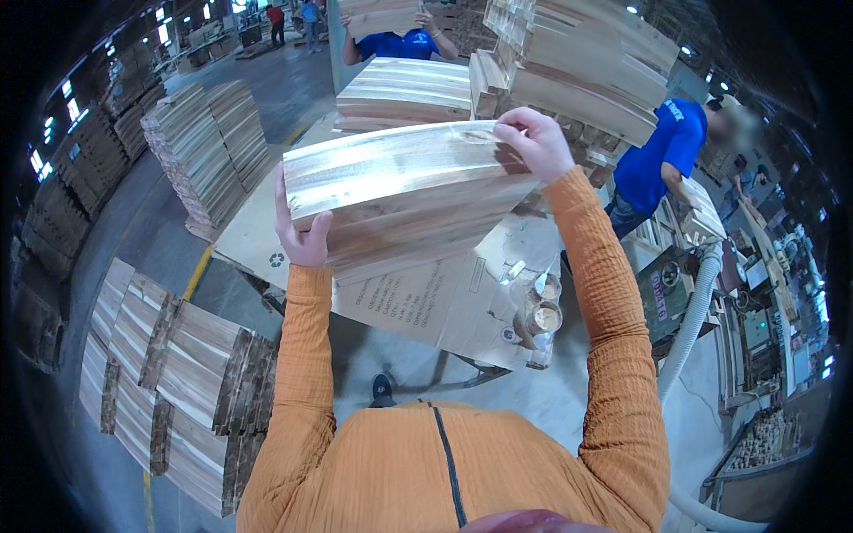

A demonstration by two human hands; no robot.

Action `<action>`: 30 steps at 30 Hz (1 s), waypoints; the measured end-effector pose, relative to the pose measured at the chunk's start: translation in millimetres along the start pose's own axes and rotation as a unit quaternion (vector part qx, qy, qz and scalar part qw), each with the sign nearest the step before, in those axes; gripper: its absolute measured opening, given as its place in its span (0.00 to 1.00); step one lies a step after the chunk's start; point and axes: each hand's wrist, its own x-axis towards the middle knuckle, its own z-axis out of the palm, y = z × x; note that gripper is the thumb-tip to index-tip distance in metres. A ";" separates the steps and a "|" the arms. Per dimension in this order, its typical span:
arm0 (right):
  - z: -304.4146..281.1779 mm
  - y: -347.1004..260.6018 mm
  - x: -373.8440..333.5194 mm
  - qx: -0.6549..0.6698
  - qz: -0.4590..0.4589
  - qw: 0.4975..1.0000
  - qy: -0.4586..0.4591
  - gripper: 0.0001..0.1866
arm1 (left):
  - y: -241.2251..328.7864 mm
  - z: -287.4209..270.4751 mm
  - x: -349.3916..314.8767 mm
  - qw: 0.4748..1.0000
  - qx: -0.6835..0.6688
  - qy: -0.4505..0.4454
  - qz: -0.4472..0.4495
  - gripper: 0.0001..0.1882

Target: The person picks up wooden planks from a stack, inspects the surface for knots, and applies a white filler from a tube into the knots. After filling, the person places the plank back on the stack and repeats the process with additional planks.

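Observation:
A wooden panel [400, 213] made of joined strips is in front of me, tilted, over a cardboard-covered table [418, 302]. Its upper strip is pale and shines; the lower part is browner. Around its left end my left hand [304, 238] is closed, thumb on the face and fingers along the edge. My right hand [540, 144] grips the upper right corner between thumb and fingers, beside a knot-like mark. Whether another panel lies under this one, I cannot tell. Small containers [544, 315] stand on the table's right side.
Stacked panels stand at left [213, 151], lower left [178, 382], ahead [400, 89] and ahead right [577, 62]. A person in blue [395, 44] across the table holds up a panel; another [657, 160] works at right. A pale hose [693, 311] runs beside a machine.

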 end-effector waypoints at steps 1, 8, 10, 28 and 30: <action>4.7 -1.7 3.9 -0.022 -0.008 1.000 -0.009 0.08 | 4.4 -0.6 -0.8 1.000 -0.011 -0.001 -0.006 0.43; 10.0 -2.8 -5.1 -0.112 -0.091 0.989 0.015 0.07 | -0.6 -2.6 -13.4 1.000 0.024 -0.002 -0.003 0.44; 10.3 -2.7 -6.7 -0.092 -0.087 0.992 0.010 0.06 | -2.0 -5.7 -13.9 0.999 0.046 -0.003 0.003 0.44; 13.4 -1.4 -5.8 -0.098 -0.096 0.990 0.021 0.08 | 55.5 -0.9 -0.3 0.979 -0.045 0.033 -0.197 0.32; 12.7 -0.4 -4.8 -0.088 -0.097 0.991 0.022 0.08 | 58.7 2.1 1.3 0.978 -0.042 0.040 -0.202 0.32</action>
